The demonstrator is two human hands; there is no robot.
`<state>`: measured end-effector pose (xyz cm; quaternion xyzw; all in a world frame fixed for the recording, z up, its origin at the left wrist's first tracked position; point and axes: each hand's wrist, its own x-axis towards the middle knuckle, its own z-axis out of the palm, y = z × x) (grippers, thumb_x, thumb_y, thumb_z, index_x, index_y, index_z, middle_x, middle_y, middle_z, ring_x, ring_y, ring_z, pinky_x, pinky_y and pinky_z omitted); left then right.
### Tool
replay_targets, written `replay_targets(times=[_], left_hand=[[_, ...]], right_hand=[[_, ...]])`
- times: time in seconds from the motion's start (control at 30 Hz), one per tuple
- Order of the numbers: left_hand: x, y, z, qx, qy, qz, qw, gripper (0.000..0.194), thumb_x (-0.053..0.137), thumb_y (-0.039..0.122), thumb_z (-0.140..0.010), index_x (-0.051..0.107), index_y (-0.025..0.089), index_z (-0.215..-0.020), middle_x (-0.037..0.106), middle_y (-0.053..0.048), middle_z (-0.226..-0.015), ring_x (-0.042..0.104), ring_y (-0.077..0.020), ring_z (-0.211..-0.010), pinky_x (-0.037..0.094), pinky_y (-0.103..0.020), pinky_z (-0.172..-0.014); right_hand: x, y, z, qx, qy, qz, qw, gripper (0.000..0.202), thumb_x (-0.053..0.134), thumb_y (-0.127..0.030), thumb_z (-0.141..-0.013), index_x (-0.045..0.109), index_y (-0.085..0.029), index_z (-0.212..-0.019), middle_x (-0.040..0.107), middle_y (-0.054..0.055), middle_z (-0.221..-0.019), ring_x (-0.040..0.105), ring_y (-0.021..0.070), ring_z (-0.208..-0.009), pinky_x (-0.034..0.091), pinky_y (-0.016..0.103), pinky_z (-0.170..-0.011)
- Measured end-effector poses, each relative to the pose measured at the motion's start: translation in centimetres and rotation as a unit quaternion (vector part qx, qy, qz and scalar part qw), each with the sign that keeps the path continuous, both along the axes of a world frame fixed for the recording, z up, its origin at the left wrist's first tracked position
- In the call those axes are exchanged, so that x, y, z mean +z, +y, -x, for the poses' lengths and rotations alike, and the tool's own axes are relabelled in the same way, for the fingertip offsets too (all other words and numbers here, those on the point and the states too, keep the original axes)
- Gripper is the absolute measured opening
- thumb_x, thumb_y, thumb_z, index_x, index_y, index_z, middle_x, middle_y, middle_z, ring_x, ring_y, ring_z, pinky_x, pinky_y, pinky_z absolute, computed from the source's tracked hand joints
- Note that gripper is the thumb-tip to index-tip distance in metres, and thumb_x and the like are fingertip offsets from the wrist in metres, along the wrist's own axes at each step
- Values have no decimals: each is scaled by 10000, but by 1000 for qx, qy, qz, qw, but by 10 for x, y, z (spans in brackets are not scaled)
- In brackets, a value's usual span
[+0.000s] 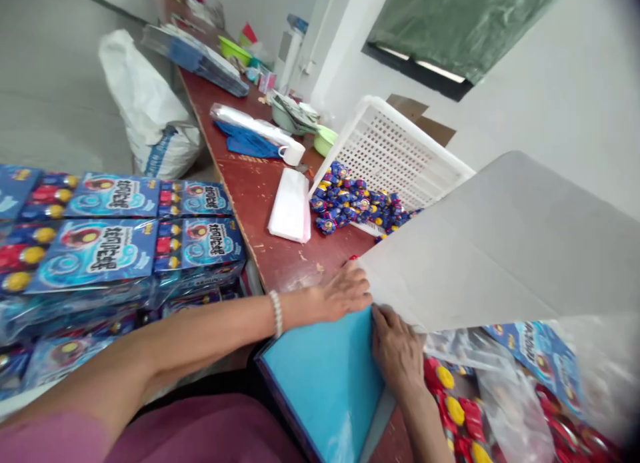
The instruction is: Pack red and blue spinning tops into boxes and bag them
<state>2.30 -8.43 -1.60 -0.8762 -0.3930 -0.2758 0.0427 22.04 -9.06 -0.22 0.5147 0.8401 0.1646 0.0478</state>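
Note:
A flat box with a plain light-blue face (pixel 325 383) lies in front of my body at the table's edge. My left hand (pixel 347 293) rests at its far edge, fingers bent together at the near corner of a large whitish plastic bag (pixel 500 249). My right hand (pixel 397 346) is at the box's right edge, fingers curled beside the bag's lower edge. The bag billows up and to the right of both hands. My fingertips are partly hidden, so the exact grip is unclear.
Bagged blue toy packs (pixel 107 249) are stacked at left. A white basket (pixel 380 149) stands tipped beside a heap of small blue toys (pixel 350 199). White plastic sheets (pixel 290 206) and a mug (pixel 293 153) lie on the red table (pixel 245 203). Red-yellow toys (pixel 455 409) sit at right.

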Motion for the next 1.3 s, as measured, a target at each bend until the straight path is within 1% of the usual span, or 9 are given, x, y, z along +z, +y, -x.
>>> replay_targets(times=[0.1, 0.23, 0.4, 0.57, 0.7, 0.8, 0.9, 1.03, 1.3], left_hand=[[-24, -52, -10, 15, 8, 23, 1000, 383, 442, 302, -938, 519, 153, -1282, 548, -135, -1313, 438, -279, -1255, 270, -486, -1082], [-49, -86, -14, 56, 23, 75, 995, 606, 301, 512, -963, 343, 140, -1439, 314, -127, -1520, 171, -353, -1426, 125, -629, -1111], [-57, -70, -5, 65, 43, 118, 990, 668, 334, 614, -917, 377, 200, -1440, 338, -94, -1510, 196, -390, -1414, 114, -653, -1109], [-59, -41, 30, 130, 66, 117, 982, 608, 421, 559, -896, 455, 217, -1397, 373, -91, -1490, 236, -411, -1397, 134, -673, -1088], [-51, -33, 57, 173, 79, 110, 975, 554, 454, 431, -887, 470, 197, -1388, 385, -114, -1480, 247, -414, -1393, 147, -671, -1081], [-45, -32, 61, 187, 103, 111, 971, 529, 420, 410, -889, 493, 207, -1372, 402, -89, -1471, 280, -398, -1386, 179, -651, -1085], [-46, -32, 59, 191, 124, 99, 969, 509, 360, 388, -900, 529, 203, -1344, 408, -59, -1467, 285, -381, -1388, 237, -626, -1079], [-54, -29, 55, 163, 150, 104, 970, 518, 311, 395, -919, 474, 245, -1387, 371, -23, -1487, 262, -356, -1405, 256, -619, -1074], [-53, -29, 11, 68, 86, 135, 985, 530, 424, 449, -894, 456, 279, -1395, 398, -53, -1479, 260, -385, -1398, 180, -662, -1084]], right_hand=[[4, 1, 1, -13, 44, 66, 997, 371, 478, -61, -899, 577, -167, -1240, 569, 90, -1234, 602, 234, -1029, 534, 332, -802], [-6, 3, 10, 23, 164, 18, 986, 396, 443, -63, -903, 542, -124, -1282, 511, 154, -1321, 541, 283, -1154, 494, 426, -945], [-19, 2, 29, 83, 225, 75, 968, 270, 558, -54, -837, 651, -144, -1074, 625, 118, -1188, 594, 225, -1102, 500, 336, -958], [12, -12, -8, 133, 412, -16, 901, 299, 398, -133, -947, 566, -183, -1189, 620, 74, -1187, 583, 134, -1099, 485, 262, -951], [5, -31, -98, -54, 400, -159, 901, 280, 385, -281, -973, 597, -180, -1124, 645, 109, -1091, 612, 214, -1015, 503, 376, -894], [-32, -65, -162, -139, 352, -168, 910, 437, 448, -457, -930, 600, -107, -1143, 630, 198, -1086, 598, 350, -977, 484, 557, -827], [-69, -114, -192, -236, 222, -172, 930, 594, 464, -587, -893, 549, -114, -1241, 579, 186, -1202, 558, 377, -1044, 478, 558, -849], [-83, -146, -185, -304, 193, -123, 925, 374, 476, -422, -921, 565, -208, -1214, 614, 91, -1137, 626, 285, -940, 537, 373, -671], [-64, -84, -137, -223, 242, -135, 935, 319, 510, -180, -888, 579, -173, -1200, 641, 92, -998, 608, 231, -849, 471, 325, -697]])
